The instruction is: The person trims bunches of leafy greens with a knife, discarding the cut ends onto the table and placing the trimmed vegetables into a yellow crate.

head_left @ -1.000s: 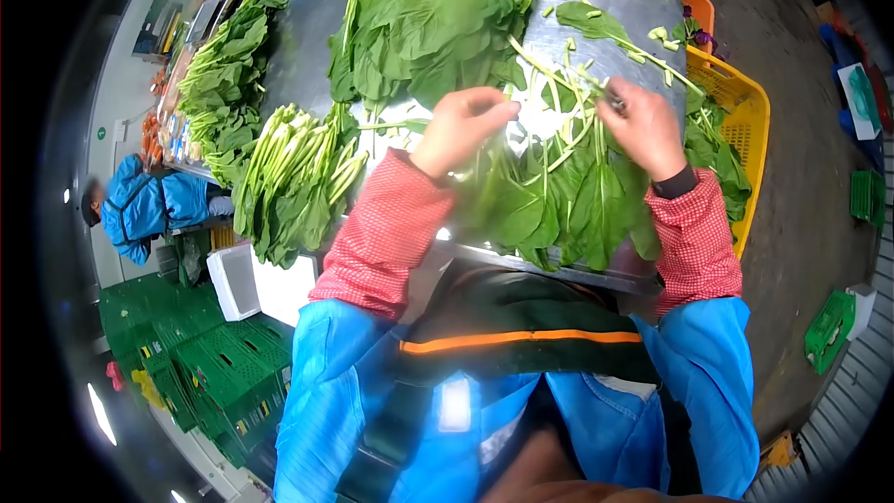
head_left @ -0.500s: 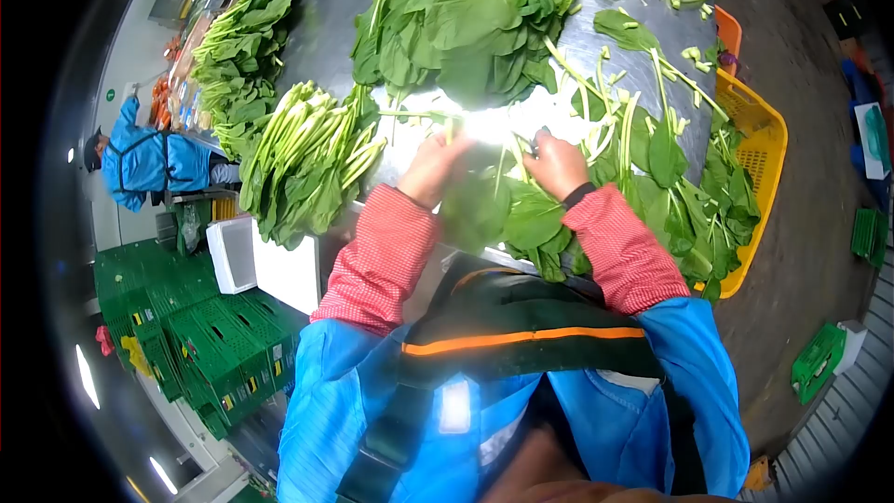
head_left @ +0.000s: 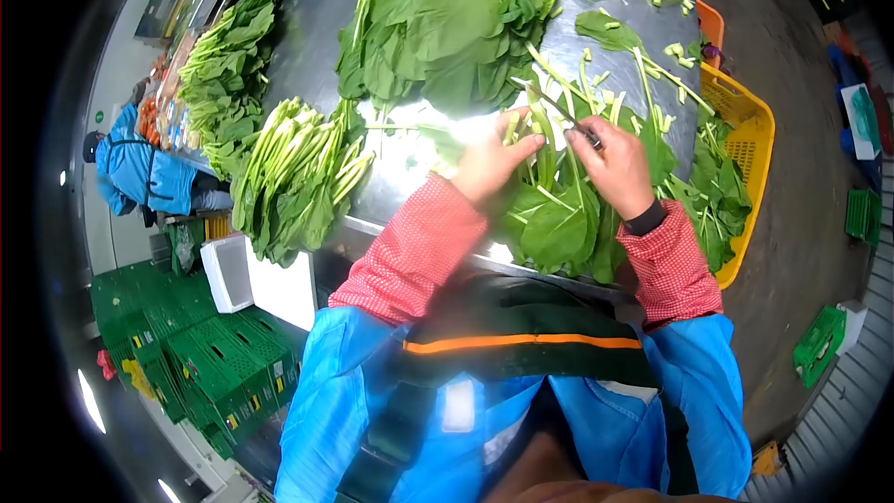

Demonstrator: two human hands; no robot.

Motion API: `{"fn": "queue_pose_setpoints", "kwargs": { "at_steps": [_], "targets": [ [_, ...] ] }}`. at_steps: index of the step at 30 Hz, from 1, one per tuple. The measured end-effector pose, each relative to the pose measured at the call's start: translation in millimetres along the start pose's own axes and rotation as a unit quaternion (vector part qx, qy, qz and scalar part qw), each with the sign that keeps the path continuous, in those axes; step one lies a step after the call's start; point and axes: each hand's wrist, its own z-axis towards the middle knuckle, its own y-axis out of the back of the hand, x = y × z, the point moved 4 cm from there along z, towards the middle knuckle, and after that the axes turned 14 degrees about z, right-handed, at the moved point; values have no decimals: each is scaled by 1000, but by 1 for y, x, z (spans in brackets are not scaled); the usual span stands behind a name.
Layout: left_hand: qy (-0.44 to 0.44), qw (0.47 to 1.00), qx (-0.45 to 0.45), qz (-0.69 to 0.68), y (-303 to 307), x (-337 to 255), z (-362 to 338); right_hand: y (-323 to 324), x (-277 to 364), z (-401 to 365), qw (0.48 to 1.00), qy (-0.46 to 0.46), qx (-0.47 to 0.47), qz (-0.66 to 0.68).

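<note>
My right hand (head_left: 616, 170) grips a small knife (head_left: 555, 108) by its dark handle, the blade pointing up and left over the table. My left hand (head_left: 492, 160) is closed around the stems of a leafy green (head_left: 557, 224), whose broad leaves hang toward the table's front edge. The knife tip is close above the stems by my left fingers. To the left lies a bundle of greens (head_left: 291, 172) with pale stems. A larger heap of greens (head_left: 428, 33) lies beyond my hands.
The metal table (head_left: 312, 61) carries another row of greens (head_left: 223, 79) at left and cut stem pieces at right. A yellow crate (head_left: 759, 163) with leaves stands at the right edge. Green crates (head_left: 219, 354) are stacked on the left. A person in blue (head_left: 149, 168) works farther left.
Both hands have moved right, the left one bringing the greens along. The knife blade now shows clearly, raised over the stems. The view has shifted slightly.
</note>
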Motion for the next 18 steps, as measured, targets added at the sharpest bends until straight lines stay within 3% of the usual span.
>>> {"fn": "queue_pose_setpoints", "kwargs": {
  "at_steps": [2,4,5,8,11,14,16,18],
  "targets": [
    [-25,989,23,141,2,5,9,16,15,6,989,116,-14,-85],
    [-36,973,43,223,-2,-1,10,20,10,9,976,133,26,-172],
    [-33,981,59,182,-6,-5,8,22,5,11,965,141,47,-214],
    [13,993,72,91,-5,-22,4,36,-57,9,969,19,41,-241],
    [20,989,47,136,2,-15,13,48,-64,5,987,-114,-1,-117],
    [-17,982,60,176,-2,-13,17,23,-21,10,983,-70,17,171],
    [-53,985,71,150,-8,-19,15,11,-9,16,990,-53,68,113],
    [-116,954,29,275,9,-13,22,13,-15,19,994,-53,44,85]
  ]
}}
